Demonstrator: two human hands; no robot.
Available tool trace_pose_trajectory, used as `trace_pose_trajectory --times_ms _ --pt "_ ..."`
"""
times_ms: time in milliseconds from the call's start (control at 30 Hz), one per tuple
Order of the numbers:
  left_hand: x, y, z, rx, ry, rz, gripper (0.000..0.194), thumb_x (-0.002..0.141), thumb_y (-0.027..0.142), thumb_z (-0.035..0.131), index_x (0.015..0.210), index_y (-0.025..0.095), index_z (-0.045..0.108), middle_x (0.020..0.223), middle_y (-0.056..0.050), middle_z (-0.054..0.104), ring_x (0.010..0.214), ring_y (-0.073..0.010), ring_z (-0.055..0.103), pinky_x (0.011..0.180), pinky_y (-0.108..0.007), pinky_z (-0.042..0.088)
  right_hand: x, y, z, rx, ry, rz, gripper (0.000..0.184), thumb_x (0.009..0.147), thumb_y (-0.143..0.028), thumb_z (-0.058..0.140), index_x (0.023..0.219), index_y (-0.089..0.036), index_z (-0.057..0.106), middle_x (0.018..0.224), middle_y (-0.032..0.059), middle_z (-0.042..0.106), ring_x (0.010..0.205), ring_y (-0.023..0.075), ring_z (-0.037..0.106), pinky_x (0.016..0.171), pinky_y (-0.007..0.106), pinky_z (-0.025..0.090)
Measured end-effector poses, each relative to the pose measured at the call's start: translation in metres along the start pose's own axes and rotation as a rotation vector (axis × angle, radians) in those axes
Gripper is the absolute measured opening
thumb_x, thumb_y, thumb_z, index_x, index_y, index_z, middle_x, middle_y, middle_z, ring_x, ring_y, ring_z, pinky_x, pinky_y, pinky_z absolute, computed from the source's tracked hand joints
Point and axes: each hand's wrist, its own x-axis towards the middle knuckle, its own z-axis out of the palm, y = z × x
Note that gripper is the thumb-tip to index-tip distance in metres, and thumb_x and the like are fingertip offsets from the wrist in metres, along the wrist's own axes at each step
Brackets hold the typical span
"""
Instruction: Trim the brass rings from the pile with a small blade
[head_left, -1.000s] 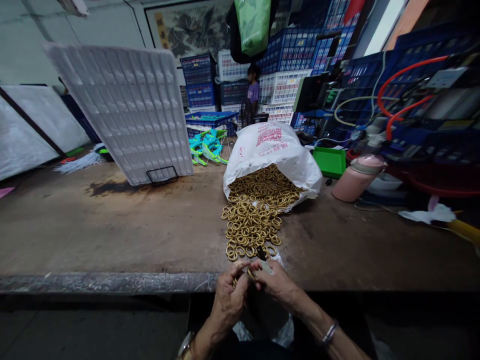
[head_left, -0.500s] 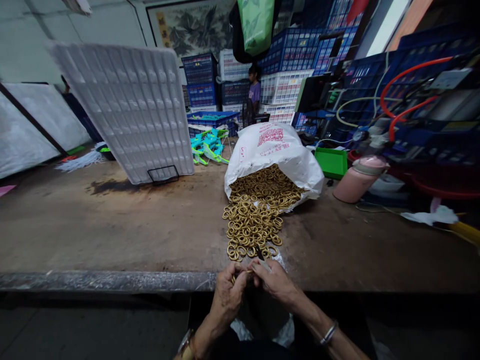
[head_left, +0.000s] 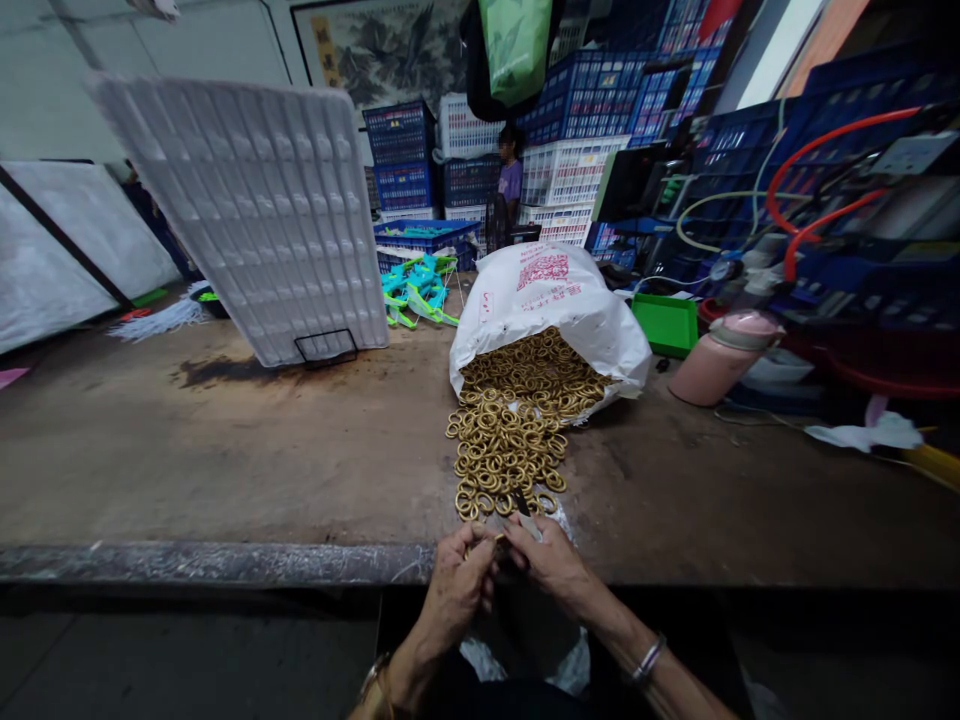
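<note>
At the table's front edge my left hand (head_left: 457, 580) is closed around a gold-coloured ring (head_left: 499, 541), partly hidden by the fingers. Close against it, my right hand (head_left: 551, 560) grips a small knife-like tool (head_left: 529, 526) with a dark end and a flat grey part; its exact kind is hard to make out. The fingertips of both hands nearly meet at the ring. Just beyond them lies a heap of gold-coloured rings (head_left: 510, 450), spilling from the open mouth of a white sack (head_left: 555, 290) with red print.
A ribbed white plastic tray (head_left: 262, 220) stands upright in a black wire stand (head_left: 326, 347) on the left. Turquoise and green parts (head_left: 420, 285) lie behind. To the right are a green tray (head_left: 664, 325) and a pink bottle (head_left: 724, 360). A person (head_left: 510, 180) is near the stacked crates.
Both hands stay at the table edge. The left fingers have shifted slightly around the ring, and the right hand with the tool has moved a little; the view has tilted slightly.
</note>
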Motion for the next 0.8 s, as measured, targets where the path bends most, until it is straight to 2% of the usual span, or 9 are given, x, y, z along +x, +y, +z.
trace_pose_trajectory --times_ms 133,400,633,800 --pt "0.003 -0.005 -0.001 -0.039 -0.003 -0.018 0.031 0.068 0.045 0.059 0.077 0.016 0.052 0.050 0.007 0.045 0.035 -0.0034 0.036 0.033 -0.014 0.029 -0.002 0.001 0.003 0.064 -0.005 0.075 0.030 0.076 -0.047 0.038 0.059 -0.022 0.038 0.045 -0.0081 0.035 0.037 0.0065 0.026 0.039 0.021 0.023" --pt "0.004 -0.002 -0.001 -0.016 0.008 -0.003 0.029 0.068 0.044 0.058 0.073 0.016 0.051 0.049 0.008 0.044 0.034 -0.0037 0.035 0.034 -0.015 0.029 0.006 0.003 0.003 -0.056 0.039 -0.018 0.032 0.074 -0.048 0.041 0.059 -0.020 0.045 0.045 -0.0053 0.041 0.042 0.0083 0.035 0.042 0.021 0.028" --pt "0.005 -0.004 -0.001 -0.014 0.003 0.004 0.026 0.071 0.042 0.056 0.073 0.016 0.051 0.050 0.006 0.046 0.036 -0.0034 0.036 0.034 -0.014 0.030 0.006 0.005 0.003 -0.065 0.016 -0.021 0.038 0.077 -0.050 0.037 0.057 -0.020 0.046 0.045 -0.0042 0.041 0.044 0.0093 0.037 0.046 0.022 0.030" --pt "0.003 -0.006 -0.001 -0.034 -0.002 -0.006 0.024 0.071 0.040 0.056 0.073 0.016 0.052 0.051 0.006 0.046 0.036 -0.0034 0.036 0.034 -0.014 0.029 0.003 -0.005 0.003 -0.078 0.018 -0.025 0.032 0.073 -0.046 0.042 0.056 -0.019 0.047 0.049 -0.0038 0.045 0.046 0.0092 0.038 0.049 0.023 0.032"
